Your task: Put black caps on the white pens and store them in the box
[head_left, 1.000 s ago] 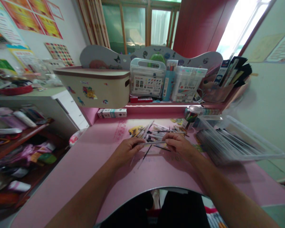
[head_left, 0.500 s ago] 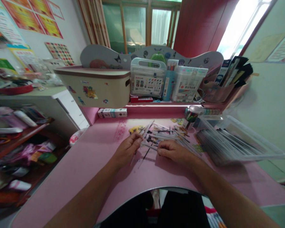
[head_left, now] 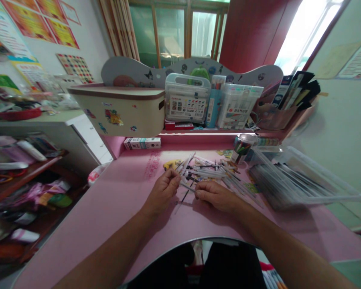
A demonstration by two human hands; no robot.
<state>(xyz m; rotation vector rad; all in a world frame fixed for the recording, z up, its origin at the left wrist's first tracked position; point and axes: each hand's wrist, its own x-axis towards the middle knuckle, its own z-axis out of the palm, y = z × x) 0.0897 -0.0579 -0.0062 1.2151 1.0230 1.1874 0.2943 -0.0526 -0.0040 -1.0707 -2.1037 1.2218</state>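
Note:
A loose heap of pens point(head_left: 209, 170) with white and black barrels lies on the pink desk point(head_left: 123, 200). My left hand point(head_left: 164, 190) rests at the heap's left edge, fingers pinched on a thin pen. My right hand point(head_left: 215, 195) lies just right of it, fingers curled down around something slim that I cannot make out. A few dark pens point(head_left: 185, 196) lie between the two hands.
A clear plastic tray point(head_left: 301, 176) of pens stands to the right. A small jar point(head_left: 242, 147) of coloured pens and a flat box point(head_left: 142, 143) sit behind the heap. A cream storage box point(head_left: 120, 108) and marker cases point(head_left: 186, 100) fill the back shelf.
Both hands held one pen level between them a second ago. My right hand has since drawn left and down toward my left hand, and that pen is no longer stretched across.

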